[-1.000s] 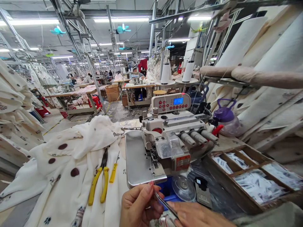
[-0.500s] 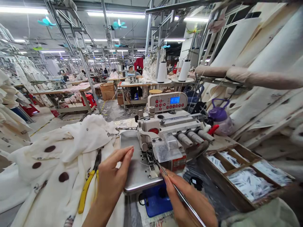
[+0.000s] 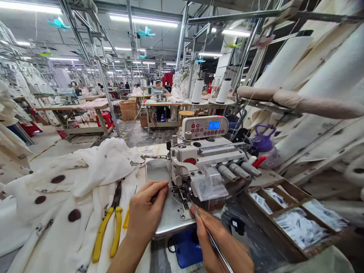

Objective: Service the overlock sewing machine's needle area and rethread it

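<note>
Now threading at the needle area of the overlock machine (image 3: 207, 167). My right hand (image 3: 224, 246) is pinched on the tweezers (image 3: 207, 231), tips beside the presser foot. My left hand (image 3: 146, 212) rests on the machine bed, fingertips together; thread not discernible. Next move likely needs a steady, fine tip placement.

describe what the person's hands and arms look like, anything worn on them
Both are bare: no gloves, rings, watch or bracelet show on the left hand or the right hand. The left forearm is uncovered down to the bottom edge of the picture, with no sleeve in sight. The fingers have short, unpainted nails.
</note>
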A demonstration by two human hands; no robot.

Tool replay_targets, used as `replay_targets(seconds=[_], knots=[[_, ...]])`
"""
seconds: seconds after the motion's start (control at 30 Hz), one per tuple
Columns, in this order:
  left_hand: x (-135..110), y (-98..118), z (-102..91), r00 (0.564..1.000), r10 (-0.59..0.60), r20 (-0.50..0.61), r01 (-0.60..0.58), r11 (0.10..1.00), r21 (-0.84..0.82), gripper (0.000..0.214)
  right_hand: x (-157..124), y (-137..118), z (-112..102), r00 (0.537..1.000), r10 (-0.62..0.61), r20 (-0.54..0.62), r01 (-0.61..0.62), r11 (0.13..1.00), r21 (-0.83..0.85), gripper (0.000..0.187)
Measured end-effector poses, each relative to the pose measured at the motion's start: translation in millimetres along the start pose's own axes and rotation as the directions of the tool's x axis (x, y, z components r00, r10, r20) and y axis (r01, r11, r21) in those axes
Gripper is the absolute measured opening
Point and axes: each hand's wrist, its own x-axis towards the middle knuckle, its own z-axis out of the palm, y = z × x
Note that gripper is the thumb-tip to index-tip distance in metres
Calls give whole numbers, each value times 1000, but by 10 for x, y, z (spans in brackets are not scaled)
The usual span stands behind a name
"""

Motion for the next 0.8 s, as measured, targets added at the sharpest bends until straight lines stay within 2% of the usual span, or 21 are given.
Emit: replay_targets(seconds=[0.23,0.43,0.8], knots=[[14,-1,10,1000,-3,-20,3,1000,-6,18,-3,-13,1,1000,5,-22,-5,1000,14,28],[11,3,21,1000,-9,-17,8,1000,-13,18,29,-19,-17,999,-28,18,28,1000,6,32],[11,5,20,999,-1,-32,1,1000,-16,17,4,-6,11,1000,13,-3,-13,1000,-8,29]])
